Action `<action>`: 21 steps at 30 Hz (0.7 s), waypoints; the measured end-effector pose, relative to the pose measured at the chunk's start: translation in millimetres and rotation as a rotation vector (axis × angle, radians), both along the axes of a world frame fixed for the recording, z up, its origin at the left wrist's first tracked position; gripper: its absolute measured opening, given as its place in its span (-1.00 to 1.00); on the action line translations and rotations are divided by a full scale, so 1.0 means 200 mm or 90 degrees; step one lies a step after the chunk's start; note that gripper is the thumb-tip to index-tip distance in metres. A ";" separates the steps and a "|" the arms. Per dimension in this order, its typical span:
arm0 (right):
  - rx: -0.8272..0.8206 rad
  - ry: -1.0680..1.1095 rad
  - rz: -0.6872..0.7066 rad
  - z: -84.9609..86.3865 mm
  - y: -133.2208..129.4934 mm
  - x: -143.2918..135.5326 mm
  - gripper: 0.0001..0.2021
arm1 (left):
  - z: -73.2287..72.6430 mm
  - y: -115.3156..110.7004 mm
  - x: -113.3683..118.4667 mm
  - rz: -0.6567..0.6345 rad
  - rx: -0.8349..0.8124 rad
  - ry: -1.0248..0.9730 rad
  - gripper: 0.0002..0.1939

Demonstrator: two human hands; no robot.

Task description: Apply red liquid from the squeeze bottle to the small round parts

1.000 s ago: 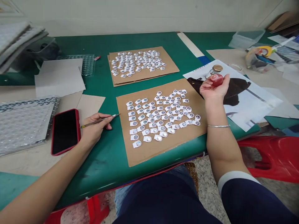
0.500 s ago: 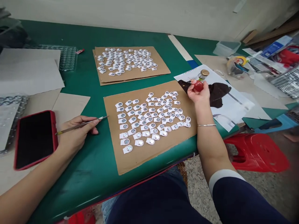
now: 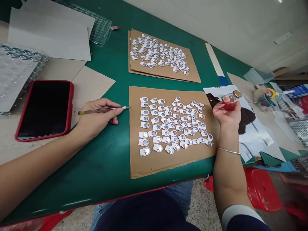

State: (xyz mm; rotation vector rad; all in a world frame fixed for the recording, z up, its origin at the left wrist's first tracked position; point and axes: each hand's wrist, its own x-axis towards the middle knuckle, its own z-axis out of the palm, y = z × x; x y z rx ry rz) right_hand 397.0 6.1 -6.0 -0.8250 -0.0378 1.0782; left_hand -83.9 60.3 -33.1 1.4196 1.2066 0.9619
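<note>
My left hand is closed on a thin brush-like tool, its tip at the left edge of the near cardboard sheet. Rows of small round silvery pieces on white tabs lie on that sheet. Past the sheet's right edge, my right hand is palm up, fingers curled round a small red bottle. A gold-lidded glass jar stands just beyond it. Farther back, stacked cardboard bears many similar tabbed pieces.
A red-cased phone lies at the left, near grey boards, white paper and clear plastic trays. On the right are printed paper, a clear box and yellow tape. Red stools stand below the table.
The camera view has turned and tilted, so the table contents appear shifted. Both hands keep their holds, on the thin tool and the red bottle. The tabbed pieces look unmoved.
</note>
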 end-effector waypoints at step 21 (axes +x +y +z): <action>-0.202 -0.114 -0.091 -0.01 0.00 0.04 -0.60 | 0.20 -0.05 0.07 0.102 -0.036 0.085 -0.73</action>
